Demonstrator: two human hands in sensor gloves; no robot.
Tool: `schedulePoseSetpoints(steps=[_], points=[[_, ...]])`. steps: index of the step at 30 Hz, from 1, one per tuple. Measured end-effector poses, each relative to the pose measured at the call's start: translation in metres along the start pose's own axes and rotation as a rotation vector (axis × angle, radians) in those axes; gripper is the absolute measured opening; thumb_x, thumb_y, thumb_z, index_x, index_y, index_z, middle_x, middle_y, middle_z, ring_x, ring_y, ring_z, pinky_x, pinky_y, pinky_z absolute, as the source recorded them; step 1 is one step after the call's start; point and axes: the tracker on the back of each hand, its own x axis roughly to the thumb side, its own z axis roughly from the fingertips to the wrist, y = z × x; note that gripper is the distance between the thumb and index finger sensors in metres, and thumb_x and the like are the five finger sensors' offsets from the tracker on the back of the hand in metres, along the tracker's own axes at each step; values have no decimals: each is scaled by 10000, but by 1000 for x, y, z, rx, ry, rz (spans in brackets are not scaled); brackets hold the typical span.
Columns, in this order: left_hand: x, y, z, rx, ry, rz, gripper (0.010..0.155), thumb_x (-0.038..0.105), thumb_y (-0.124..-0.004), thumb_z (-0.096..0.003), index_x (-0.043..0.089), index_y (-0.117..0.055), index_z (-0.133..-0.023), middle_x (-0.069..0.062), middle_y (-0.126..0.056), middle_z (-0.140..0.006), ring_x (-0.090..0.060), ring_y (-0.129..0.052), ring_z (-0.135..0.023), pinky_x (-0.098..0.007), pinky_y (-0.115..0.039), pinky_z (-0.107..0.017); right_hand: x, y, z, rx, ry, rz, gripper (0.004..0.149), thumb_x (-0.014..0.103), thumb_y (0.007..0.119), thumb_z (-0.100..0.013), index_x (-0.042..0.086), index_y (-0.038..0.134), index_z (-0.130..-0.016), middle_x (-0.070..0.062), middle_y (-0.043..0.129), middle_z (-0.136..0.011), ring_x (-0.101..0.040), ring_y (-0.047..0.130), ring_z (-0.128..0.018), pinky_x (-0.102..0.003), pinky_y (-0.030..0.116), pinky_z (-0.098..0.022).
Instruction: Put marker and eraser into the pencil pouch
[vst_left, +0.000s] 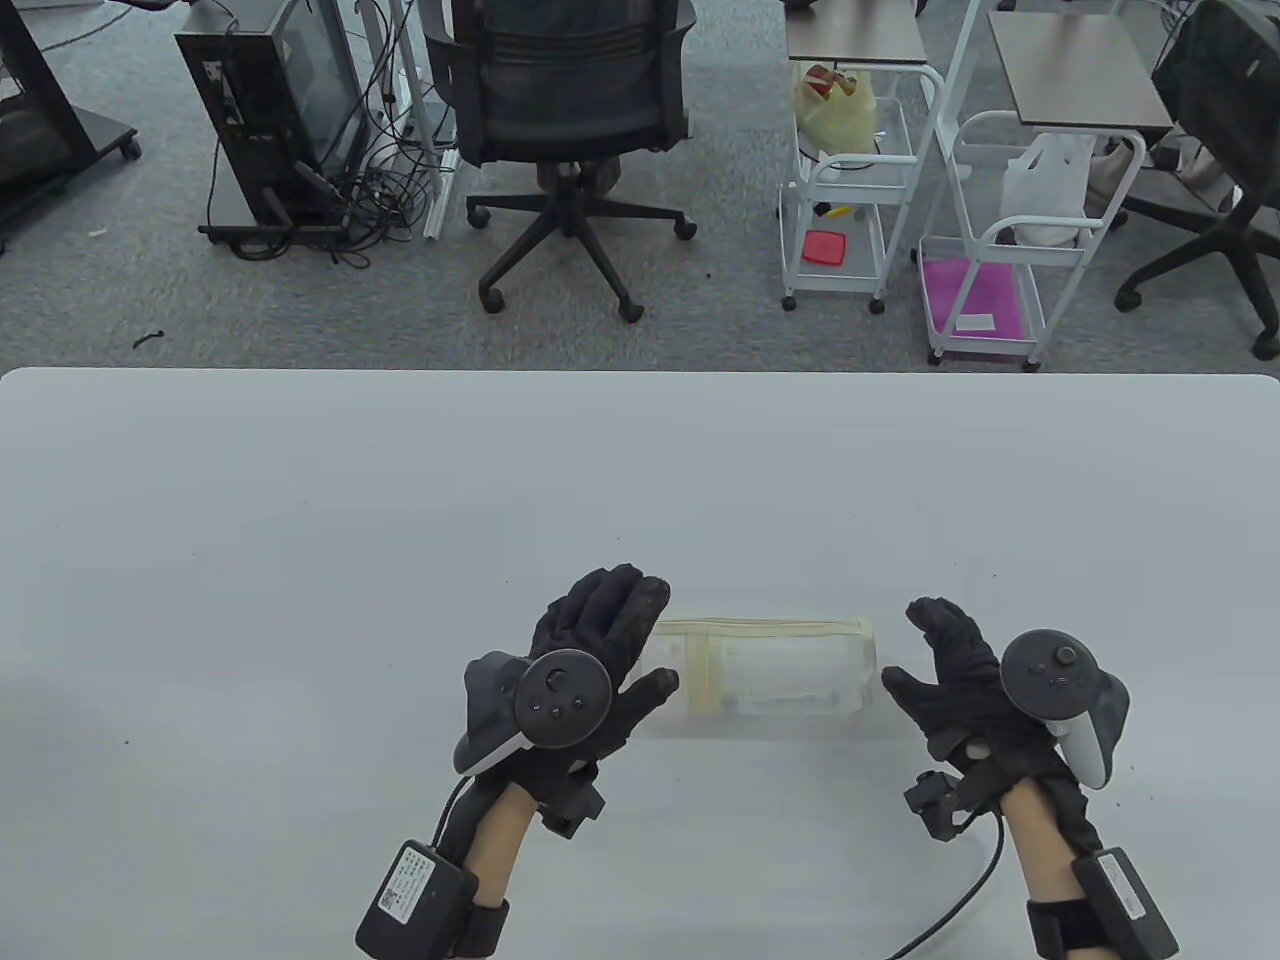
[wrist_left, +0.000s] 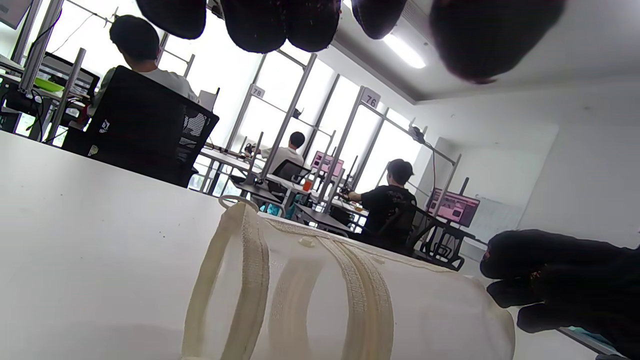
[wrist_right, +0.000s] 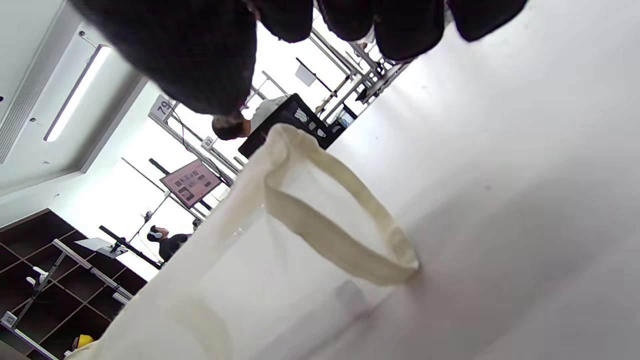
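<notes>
The pencil pouch (vst_left: 770, 680) lies on its side on the table (vst_left: 300, 520), close to the near edge and a little right of the middle, a translucent cream tube with its zipper strip running along the top. The left hand (vst_left: 590, 660) sits at the pouch's left end, fingers spread, and whether they touch it I cannot tell. The right hand (vst_left: 960, 680) hovers just beside the right end, fingers spread too, holding nothing.

Through the pouch wall there's a pale blocky shape, possibly the eraser, but it's too faint to call; no marker can be made out inside or on the table.

Risks from here, as I judge it: that round, light pouch could roll toward the near edge if nudged from one end only. And if the zipper isn't fully shut, tipping it could let the contents slide out.

Writing: hanging number tags "76" and "78" in the left wrist view, "79" in the right wrist view. No brand is readable on the pouch.
</notes>
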Motion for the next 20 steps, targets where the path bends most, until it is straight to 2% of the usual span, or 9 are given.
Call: schedulePoseSetpoints(steps=[3, 10, 16, 20], points=[[0, 1, 0, 19, 0, -5, 797, 545, -684, -485, 286, -368, -1169, -107, -427, -1269, -404, -491, -1163, -642, -514, -795, 10, -12, 5, -77, -77, 63, 803, 417, 852, -387, 193, 493, -1069, -128, 426, -1126, -479, 512, -1038, -636, 490, -686], [4, 8, 4, 89, -26, -30, 835, 578, -678, -476, 280, -328, -1173, -118, -346, -1280, -413, -433, -1175, -647, -484, -803, 35, -21, 20, -68, -245, 103, 904, 499, 843, -366, 252, 362, -1091, -78, 283, -1155, -446, 306, -1097, -631, 349, -731], [9, 12, 7, 121, -49, -42, 848, 593, -677, -469, 281, -324, -1173, -114, -343, -1282, -412, -431, -1177, -648, -484, -803, 49, -18, 28, -62, -346, 105, 920, 526, 834, -359, 272, 340, -1091, -70, 258, -1156, -439, 275, -1099, -627, 333, -734], [10, 12, 8, 131, -54, -52, 846, 594, -678, -468, 282, -328, -1172, -116, -350, -1281, -411, -438, -1176, -648, -488, -802, 50, -17, 29, -58, -350, 111, 911, 524, 831, -363, 270, 347, -1092, -70, 265, -1156, -437, 282, -1100, -626, 338, -734]])
